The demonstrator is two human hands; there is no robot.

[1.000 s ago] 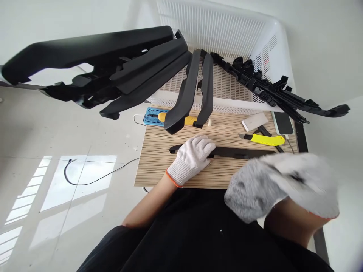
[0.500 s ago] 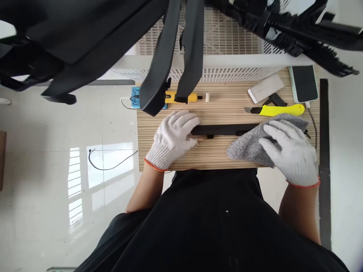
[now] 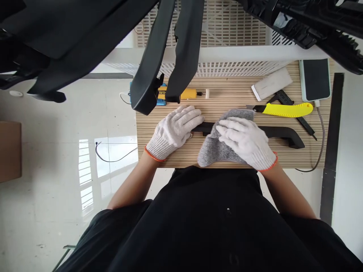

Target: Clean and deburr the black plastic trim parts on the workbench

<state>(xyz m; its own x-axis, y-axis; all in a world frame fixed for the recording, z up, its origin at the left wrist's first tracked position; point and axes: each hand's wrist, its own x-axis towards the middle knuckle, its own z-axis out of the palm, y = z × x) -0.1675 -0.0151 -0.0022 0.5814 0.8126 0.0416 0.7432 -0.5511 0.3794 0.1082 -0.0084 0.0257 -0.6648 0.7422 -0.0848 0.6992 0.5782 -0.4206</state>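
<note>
A long black plastic handle-like part [image 3: 279, 132] lies across the ribbed table, its bent end to the right. My left hand [image 3: 178, 126], in a white knit glove, is closed around the part's left end and hides that end. My right hand [image 3: 245, 139], gloved alike, presses a grey cloth [image 3: 217, 151] onto the middle of the part, fingers closed over the fabric. Cloth and hand cover the part's middle stretch.
Behind the hands lie a yellow utility knife [image 3: 287, 110], a black caliper [image 3: 307, 126], a whitish block [image 3: 272, 84], a phone [image 3: 316, 80] on a cable and a yellow rotary tool [image 3: 188, 93]. Large black plastic pieces [image 3: 184, 56] overhang a white crate [image 3: 221, 54].
My right hand has slid the cloth leftward along the black part, uncovering its bent right end. My left hand stays on the left end. The view has shifted slightly.
</note>
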